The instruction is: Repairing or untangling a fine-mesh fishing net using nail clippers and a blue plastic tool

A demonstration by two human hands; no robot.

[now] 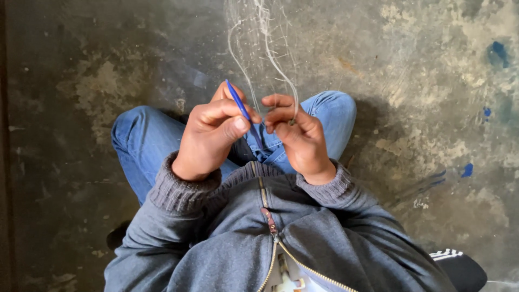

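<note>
1. Head view: left hand (208, 138) is clenched around a blue netting needle (239, 103); right hand (297, 135) pinches pale fishing net strands (270, 48) just beside it.
2. Risk, as judged: thin strands could slip the pinch or tangle on the needle tip.
3. Bare concrete floor (81, 81) lies beyond both hands; bent knees in jeans (146, 135) crowd close underneath.

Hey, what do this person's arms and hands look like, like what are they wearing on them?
Both hands, the left hand and the right hand, are bare: no gloves, rings or watch in view. Each arm is covered by a slate grey-blue sweatshirt sleeve that ends in a darker grey ribbed knit cuff at the wrist. The garment has a metal zip down its front.
</note>
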